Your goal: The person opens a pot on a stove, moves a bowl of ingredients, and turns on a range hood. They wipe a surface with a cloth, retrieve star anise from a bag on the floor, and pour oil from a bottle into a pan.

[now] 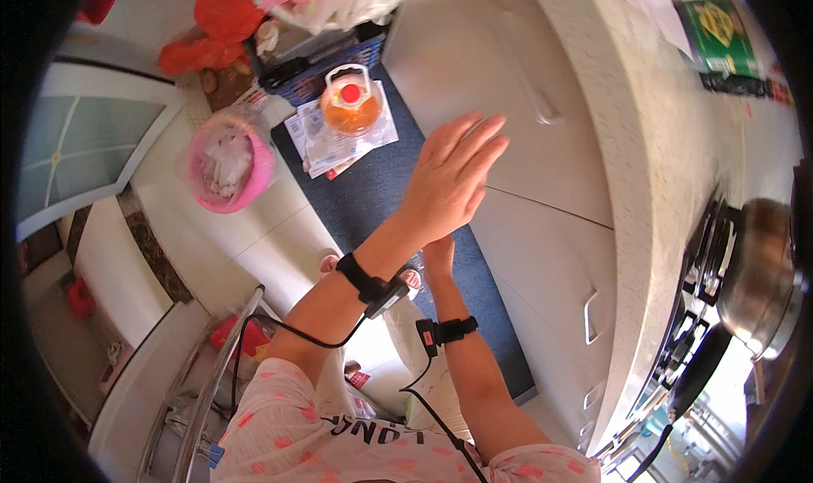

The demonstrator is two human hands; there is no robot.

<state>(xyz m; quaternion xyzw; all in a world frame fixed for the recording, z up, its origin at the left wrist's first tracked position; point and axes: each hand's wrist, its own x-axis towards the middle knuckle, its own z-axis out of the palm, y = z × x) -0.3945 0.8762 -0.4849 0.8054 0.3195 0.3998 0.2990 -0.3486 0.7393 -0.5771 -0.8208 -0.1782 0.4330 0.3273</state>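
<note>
My left hand (452,175) is stretched out over the dark blue floor mat (365,206), back up, fingers extended and slightly apart, holding nothing. It is in front of the pale cabinet doors (540,229). Below its wrist is my right hand (439,255), partly covered by the left one, so its fingers are hidden. Both wrists wear black straps with small devices and cables. Beyond the hands, a plastic jug of orange-yellow liquid (351,111) with a red cap and white handle stands on printed papers (317,143) on the mat.
A pink bin with a plastic liner (254,178) stands left of the mat. A blue plastic basket (305,82) and red bags (225,13) are at the back. On the right run a stone countertop (625,165) and a stove with a metal pot (759,273). A metal rail (213,381) is lower left.
</note>
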